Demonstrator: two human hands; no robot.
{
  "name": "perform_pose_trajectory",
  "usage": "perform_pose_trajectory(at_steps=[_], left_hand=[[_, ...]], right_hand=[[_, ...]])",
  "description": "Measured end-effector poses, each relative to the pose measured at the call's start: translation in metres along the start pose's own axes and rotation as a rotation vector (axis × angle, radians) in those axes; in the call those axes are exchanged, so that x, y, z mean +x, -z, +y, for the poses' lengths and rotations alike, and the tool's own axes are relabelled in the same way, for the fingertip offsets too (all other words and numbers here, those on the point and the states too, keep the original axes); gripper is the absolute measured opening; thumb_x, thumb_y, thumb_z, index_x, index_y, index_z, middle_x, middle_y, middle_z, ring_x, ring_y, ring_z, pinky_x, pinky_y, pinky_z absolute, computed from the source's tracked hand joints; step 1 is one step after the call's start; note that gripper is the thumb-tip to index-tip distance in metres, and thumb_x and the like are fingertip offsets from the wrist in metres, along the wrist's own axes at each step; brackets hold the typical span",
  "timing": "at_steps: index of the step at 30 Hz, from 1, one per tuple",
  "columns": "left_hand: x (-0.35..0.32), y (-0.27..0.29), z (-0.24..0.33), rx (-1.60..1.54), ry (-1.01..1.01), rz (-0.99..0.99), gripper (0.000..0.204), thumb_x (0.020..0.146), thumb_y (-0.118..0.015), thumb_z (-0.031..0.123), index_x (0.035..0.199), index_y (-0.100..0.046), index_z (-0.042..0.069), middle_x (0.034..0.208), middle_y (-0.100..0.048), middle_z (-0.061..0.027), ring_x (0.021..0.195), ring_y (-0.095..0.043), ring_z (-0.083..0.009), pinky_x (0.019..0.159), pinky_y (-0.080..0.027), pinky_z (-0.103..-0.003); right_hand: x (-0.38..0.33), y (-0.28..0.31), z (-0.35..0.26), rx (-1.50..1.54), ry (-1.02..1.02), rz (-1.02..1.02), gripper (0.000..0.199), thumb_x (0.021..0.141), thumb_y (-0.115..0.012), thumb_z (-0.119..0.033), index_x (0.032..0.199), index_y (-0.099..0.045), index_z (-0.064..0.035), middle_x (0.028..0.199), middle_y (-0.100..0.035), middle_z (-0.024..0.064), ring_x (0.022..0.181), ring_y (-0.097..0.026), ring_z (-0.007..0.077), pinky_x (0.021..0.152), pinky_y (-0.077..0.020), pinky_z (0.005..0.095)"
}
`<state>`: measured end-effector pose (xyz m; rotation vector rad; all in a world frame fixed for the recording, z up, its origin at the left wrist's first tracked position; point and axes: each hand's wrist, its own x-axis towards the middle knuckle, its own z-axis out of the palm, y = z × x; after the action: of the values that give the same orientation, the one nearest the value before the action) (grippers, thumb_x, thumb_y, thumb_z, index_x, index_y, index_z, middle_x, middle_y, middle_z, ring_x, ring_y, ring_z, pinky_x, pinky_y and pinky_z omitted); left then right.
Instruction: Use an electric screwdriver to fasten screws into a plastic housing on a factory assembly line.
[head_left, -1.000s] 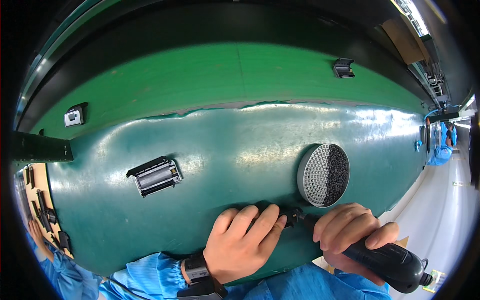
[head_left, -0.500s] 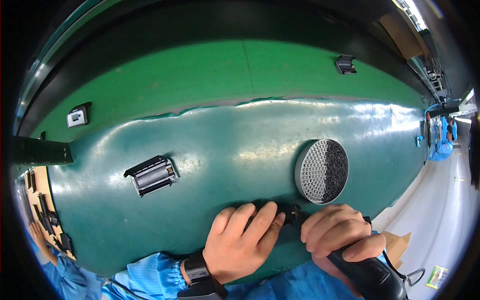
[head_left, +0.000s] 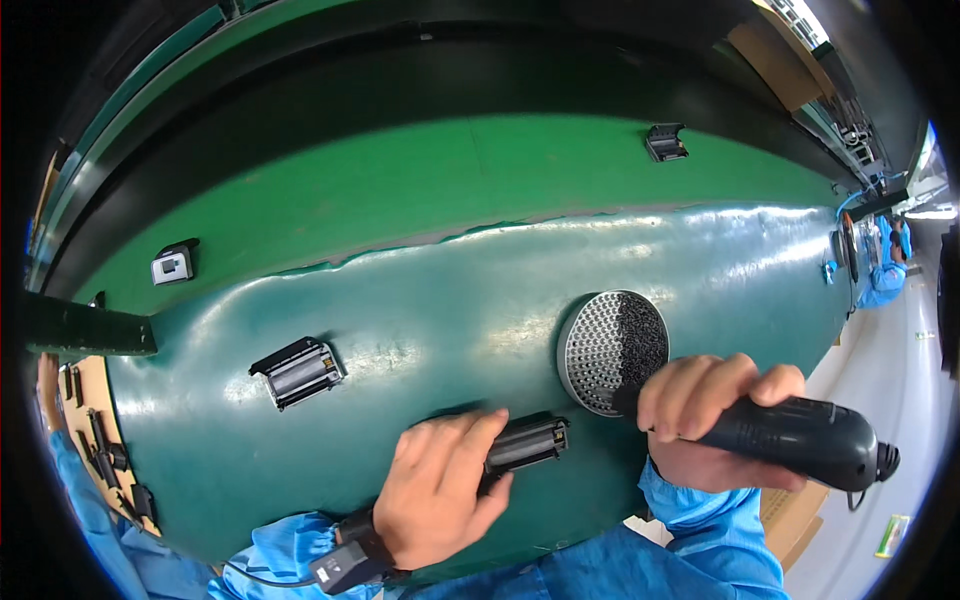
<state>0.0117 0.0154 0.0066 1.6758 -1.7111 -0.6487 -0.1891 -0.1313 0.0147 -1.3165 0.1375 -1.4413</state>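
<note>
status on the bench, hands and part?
Left hand pinning the black ribbed part to the green mat. Right hand gripping the black power screwdriver, tip off the part. Round screw tray right behind the tool.

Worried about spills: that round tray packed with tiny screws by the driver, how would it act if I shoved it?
The round tray sits flat and wide, so it would probably slide, not tip. The glossy green mat looks slick. Its many small pieces likely make it heavy and could scatter if jolted.
</note>
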Motion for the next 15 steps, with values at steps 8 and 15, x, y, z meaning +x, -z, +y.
perform_pose_trajectory(at_steps=[8,15], left_hand=[[0.0062,0.001,-0.0093,-0.018,-0.096,0.017,0.056,0.073,-0.091,0.01,0.124,-0.07,-0.001,0.121,-0.069,-0.0156,0.103,-0.067,-0.0336,0.091,-0.052,-0.043],[0.0076,-0.0039,-0.0099,-0.008,-0.111,0.042,0.056,0.071,-0.091,0.012,0.123,-0.072,0.001,0.119,-0.07,-0.0114,0.103,-0.067,-0.0293,0.089,-0.05,-0.041]], right_hand=[[-0.002,0.0045,0.0111,0.075,0.002,-0.028,0.08,0.096,-0.062,-0.074,0.129,-0.044,-0.0035,0.087,-0.063,0.0188,0.064,-0.063,0.0282,0.056,-0.055,0.0429],[-0.003,0.0024,0.008,-0.015,-0.042,0.006,0.076,0.094,-0.062,-0.076,0.131,-0.049,-0.0111,0.083,-0.063,0.0121,0.06,-0.063,0.0252,0.052,-0.0548,0.0409]])
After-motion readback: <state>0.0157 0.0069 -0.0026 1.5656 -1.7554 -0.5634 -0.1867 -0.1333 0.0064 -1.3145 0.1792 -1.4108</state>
